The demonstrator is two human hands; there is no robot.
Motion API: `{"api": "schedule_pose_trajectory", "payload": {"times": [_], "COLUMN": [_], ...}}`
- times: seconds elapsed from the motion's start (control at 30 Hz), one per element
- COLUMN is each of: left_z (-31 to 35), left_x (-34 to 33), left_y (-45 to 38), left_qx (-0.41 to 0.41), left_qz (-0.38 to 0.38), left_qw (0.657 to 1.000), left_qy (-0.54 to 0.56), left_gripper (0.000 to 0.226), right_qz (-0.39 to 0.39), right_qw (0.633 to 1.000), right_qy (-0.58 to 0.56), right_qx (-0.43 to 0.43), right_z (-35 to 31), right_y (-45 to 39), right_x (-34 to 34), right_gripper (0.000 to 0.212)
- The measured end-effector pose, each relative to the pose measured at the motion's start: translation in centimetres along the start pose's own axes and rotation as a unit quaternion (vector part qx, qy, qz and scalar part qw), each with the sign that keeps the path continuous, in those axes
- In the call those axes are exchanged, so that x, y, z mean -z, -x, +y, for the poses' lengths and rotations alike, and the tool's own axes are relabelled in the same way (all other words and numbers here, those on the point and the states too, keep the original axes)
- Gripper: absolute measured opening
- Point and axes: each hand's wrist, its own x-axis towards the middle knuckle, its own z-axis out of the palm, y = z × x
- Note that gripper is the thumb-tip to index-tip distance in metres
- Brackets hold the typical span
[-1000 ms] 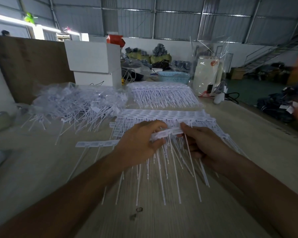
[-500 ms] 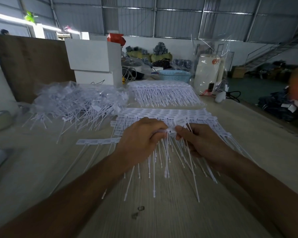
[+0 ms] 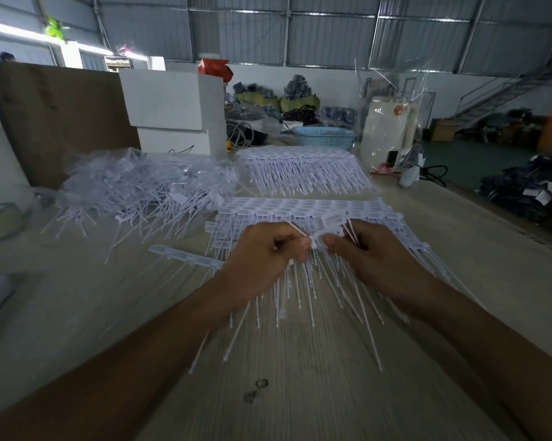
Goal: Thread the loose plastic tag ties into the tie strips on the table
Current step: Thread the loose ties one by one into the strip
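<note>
The tie strip (image 3: 330, 224), held flat a second ago, now bunches upward between the hands above the table (image 3: 300, 393), so threading looks underway. The left hand (image 3: 262, 259) pinches a loose tie (image 3: 297, 230) at its end; the right hand (image 3: 373, 253) has its grip clamped on the strip.

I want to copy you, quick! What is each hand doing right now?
Left hand: fingers pinch a white tie strip.
Right hand: fingers pinch the same tie strip.
</note>
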Motion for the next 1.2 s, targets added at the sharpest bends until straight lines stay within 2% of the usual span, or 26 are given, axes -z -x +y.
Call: {"api": "schedule_pose_trajectory", "payload": {"times": [0.07,0.2,0.3,0.5,0.57,0.67,0.87,0.93,1.07,1.2], "left_z": [0.3,0.8,0.6,0.1,0.0,0.0,-0.3,-0.1,0.6,0.9], "left_x": [-0.1,-0.4,-0.3,-0.6,-0.5,-0.3,0.0,0.0,-0.2,-0.3], "left_y": [0.0,0.1,-0.1,-0.1,-0.1,0.1,0.5,0.5,0.3,0.4], "left_qx": [-0.006,-0.026,-0.028,-0.019,-0.031,-0.057,-0.092,-0.083,-0.054,-0.036], "left_qz": [0.005,0.010,0.037,0.051,0.047,0.032,-0.008,-0.010,0.014,0.042], "left_qw": [1.000,0.999,0.999,0.998,0.997,0.992,0.970,0.970,0.986,0.992], "left_qy": [0.019,0.029,0.012,-0.018,-0.047,-0.106,-0.224,-0.227,-0.156,-0.116], "left_gripper": [0.010,0.014,0.012,0.018,0.023,0.028,0.028,0.026,0.024,0.018], "right_qz": [0.007,-0.001,-0.006,-0.070,-0.078,-0.060,-0.065,-0.061,-0.048,-0.037], "right_qw": [0.999,0.983,0.977,0.965,0.976,0.995,0.994,0.994,0.980,0.972], "right_qy": [-0.041,-0.153,-0.170,-0.207,-0.159,-0.017,0.039,0.009,-0.123,-0.156], "right_qx": [-0.032,-0.098,-0.126,-0.145,-0.127,-0.083,-0.083,-0.092,-0.151,-0.170], "right_z": [0.1,-0.2,-0.5,-0.4,-0.4,-0.4,-0.5,-0.5,-0.6,-0.5], "right_y": [0.0,0.1,0.1,0.2,0.2,0.2,0.0,0.1,0.2,0.2], "right_x": [0.0,0.2,0.3,0.4,0.4,0.2,0.2,0.2,0.5,0.3], "right_gripper": [0.042,0.036,0.045,0.038,0.040,0.043,0.041,0.040,0.033,0.035]}}
